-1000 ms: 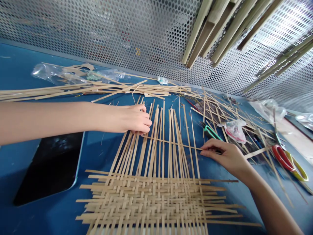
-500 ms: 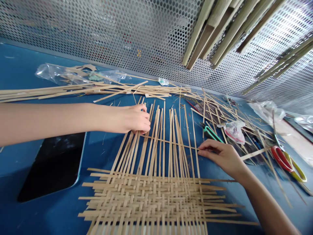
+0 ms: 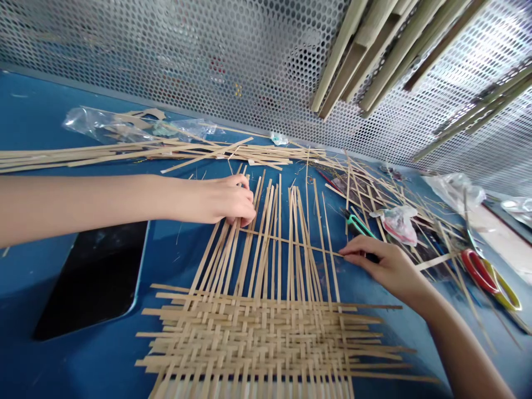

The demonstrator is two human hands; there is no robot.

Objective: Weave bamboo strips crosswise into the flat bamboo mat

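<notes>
bamboo-strip weave [image 3: 257, 338], pale and flat, on a blue work surface [image 3: 41, 277], with a thin crosswise strip [image 3: 291, 243] laid across its loose end.

the hands are well apart: the left hand [image 3: 230, 200] has its fingers bunched on the loose upright strips [image 3: 266, 260], and the right hand [image 3: 388, 266] appears to pinch the far end of the crosswise strip. risks: a slack pinch could let that strip spring from its line; hard pulling could kink or split it; lifting the left hand could let the uprights splay. green-handled snips [image 3: 357, 225], red-and-yellow-handled scissors [image 3: 490, 280] and scattered bamboo offcuts [image 3: 399, 191] lie near the right hand and could snag the strip end.
</notes>
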